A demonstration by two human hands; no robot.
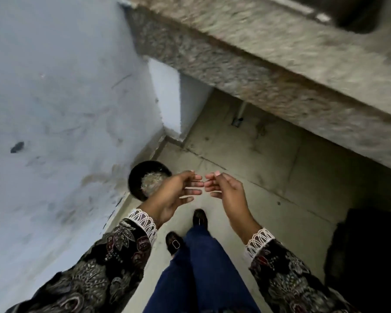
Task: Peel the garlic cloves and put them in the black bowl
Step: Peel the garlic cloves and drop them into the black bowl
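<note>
Fingers (195, 184) of both hands hang loosely curled and nearly touching, seemingly empty. Black bowl (137, 177) sits on the floor (269, 168) at ten o'clock, perhaps holding peels.

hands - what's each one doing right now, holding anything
Left hand: open, fingers loosely curled, nothing visibly held.
Right hand: open, fingers loosely curled, nothing visibly held.

A pale blue wall (54, 98) fills the left side, scuffed and bearing a small dark mark (17, 147). A speckled stone counter (291, 64) runs across the far right, blurred. Below lies a beige tiled floor (269, 166). Near the bottom, blue trousers (201, 267) end in two dark shoes (174, 242). A dark, indistinct object (366, 256) stands at the near right.
</note>
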